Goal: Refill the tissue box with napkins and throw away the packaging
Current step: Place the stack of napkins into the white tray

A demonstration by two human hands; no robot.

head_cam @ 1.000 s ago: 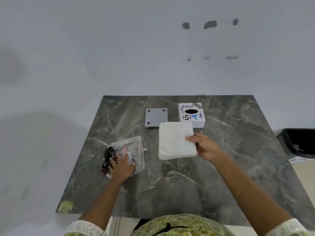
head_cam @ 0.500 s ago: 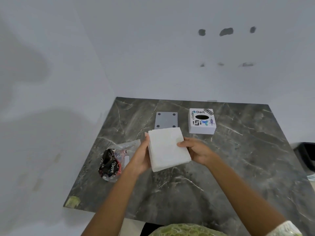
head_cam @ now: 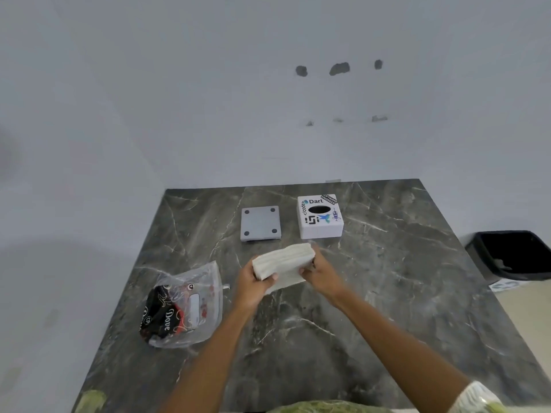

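Since earlier frame: napkin stack (head_cam: pixel 284 265) lifted off table (head_cam: pixel 387 293), tilted edge-on, left hand (head_cam: pixel 253 283) and right hand (head_cam: pixel 320 275) clasping ends. Step: napkins unpacked. Next: load tissue box (head_cam: pixel 320 216); wrapper (head_cam: pixel 186 307) to bin (head_cam: pixel 512 254).

Walls (head_cam: pixel 208 84) pale grey-white, meeting in a corner at left. Three dark holes (head_cam: pixel 339 68) in a row on the rear wall, three smaller chipped marks (head_cam: pixel 379 118) below. Dark grey marble-pattern table (head_cam: pixel 387 278) with white veining set against the wall. Beige floor (head_cam: pixel 530 308) at right. Light even, diffuse.
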